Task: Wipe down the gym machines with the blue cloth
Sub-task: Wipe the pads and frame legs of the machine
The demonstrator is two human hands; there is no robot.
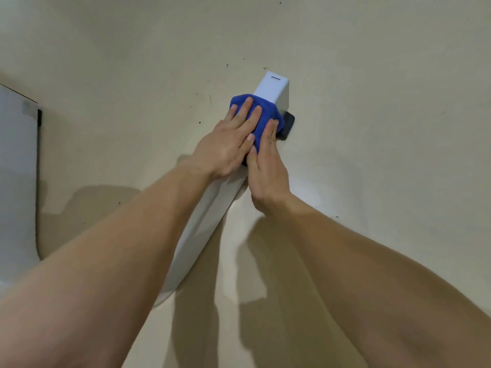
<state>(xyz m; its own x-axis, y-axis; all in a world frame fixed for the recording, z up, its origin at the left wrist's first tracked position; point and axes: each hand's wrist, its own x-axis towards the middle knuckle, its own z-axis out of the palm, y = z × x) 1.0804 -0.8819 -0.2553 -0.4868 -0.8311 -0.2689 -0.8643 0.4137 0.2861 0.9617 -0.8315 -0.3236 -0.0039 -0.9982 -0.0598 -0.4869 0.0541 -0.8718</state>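
While the bunched blue fabric cloth (268, 112) is lying over the white rectangular metal beam of the gym machine (273, 88), near its capped end and just beside the black rubber foot (287, 125), the left hand (228, 144) is pressing it down with straight, spread fingers. The right hand (265, 168) is bracing the cloth's side with extended fingers. Being light and limp, the cloth is likely to slip or crumple; flat pressure over its centre is advisable.
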